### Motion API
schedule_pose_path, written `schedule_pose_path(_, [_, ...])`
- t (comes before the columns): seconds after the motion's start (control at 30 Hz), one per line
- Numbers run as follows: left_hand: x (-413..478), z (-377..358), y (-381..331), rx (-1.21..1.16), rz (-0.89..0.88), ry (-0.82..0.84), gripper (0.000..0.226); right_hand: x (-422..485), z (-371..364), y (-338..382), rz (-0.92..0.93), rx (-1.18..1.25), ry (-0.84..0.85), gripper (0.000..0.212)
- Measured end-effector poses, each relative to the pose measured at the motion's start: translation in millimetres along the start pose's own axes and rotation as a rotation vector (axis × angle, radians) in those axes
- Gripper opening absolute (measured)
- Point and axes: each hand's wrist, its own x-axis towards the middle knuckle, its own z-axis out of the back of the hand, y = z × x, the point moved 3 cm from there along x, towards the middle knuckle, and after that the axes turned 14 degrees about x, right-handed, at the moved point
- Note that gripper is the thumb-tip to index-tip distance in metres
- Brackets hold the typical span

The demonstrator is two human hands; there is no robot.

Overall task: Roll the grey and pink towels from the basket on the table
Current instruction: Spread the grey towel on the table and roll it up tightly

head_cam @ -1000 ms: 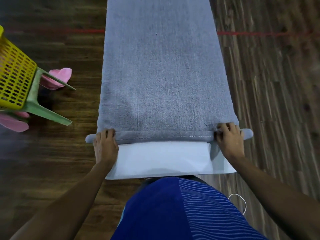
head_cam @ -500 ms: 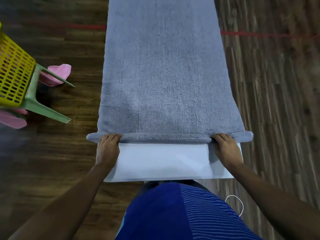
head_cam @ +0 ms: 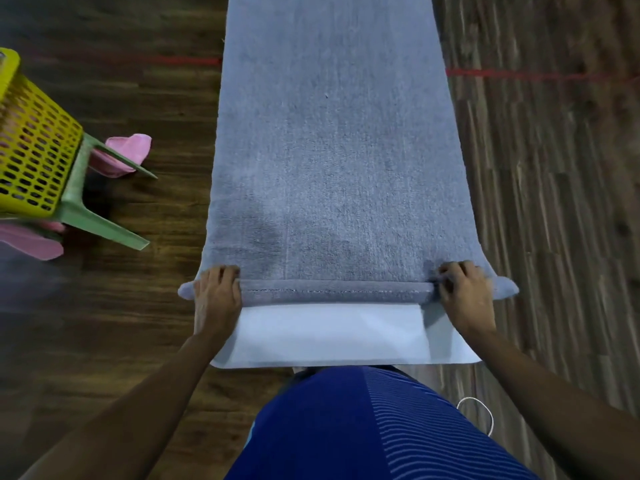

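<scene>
A long grey towel (head_cam: pixel 332 161) lies flat along the narrow white table (head_cam: pixel 329 337), running away from me. Its near end is turned over into a thin roll (head_cam: pixel 332 291) that sticks out past both table sides. My left hand (head_cam: pixel 217 296) grips the roll's left end, fingers curled over the top. My right hand (head_cam: pixel 465 294) grips the right end the same way. At the far left stands a yellow basket (head_cam: pixel 31 150). Pink towels (head_cam: pixel 121 157) show below it on the floor.
The basket sits on a green plastic stool (head_cam: pixel 86 202) left of the table. Dark wood floor surrounds the table, with a red line (head_cam: pixel 519 75) across it. A white cord (head_cam: pixel 483 414) lies by my right side. My blue shirt fills the bottom centre.
Both hands have turned the rolled edge over a little further. Their fingers now curl over its top again, as they did a second ago. The roll looks slightly thicker.
</scene>
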Motion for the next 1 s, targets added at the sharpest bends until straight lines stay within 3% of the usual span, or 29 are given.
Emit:
schedule_pose_path(0.2, [-25,-19,-12,-0.001,-0.181,0.12,0.049,-31,-19,16,0.206,-0.067,0.221,0.033])
schedule_pose_path(0.33, [-16,-17,-9,0.005,-0.152,0.184,0.046,-33,-20,11,0.128,-0.059,0.244,0.043])
schedule_pose_path(0.5, [-8,-6,-10,-0.007,-0.17,0.168,0.041,-23,-16,11,0.071,0.029,0.273,0.031])
schedule_pose_path(0.63, [-8,-3,-10,0.048,-0.188,0.251,0.041,-18,-11,11,0.001,0.014,0.396,0.03])
schedule_pose_path(0.73, [5,-5,-5,0.048,-0.129,0.313,0.031,0,-9,11,-0.15,0.06,0.535,0.034])
schedule_pose_path(0.8, [17,-1,-5,0.04,-0.094,0.218,0.024,16,-5,11,-0.164,0.023,0.461,0.035])
schedule_pose_path(0.9, [28,10,-9,0.047,-0.023,0.032,0.023,28,1,11,-0.079,-0.098,0.167,0.028])
schedule_pose_path(1.0, [20,5,-15,-0.004,-0.143,0.024,0.026,20,-2,18,0.034,-0.039,0.085,0.018])
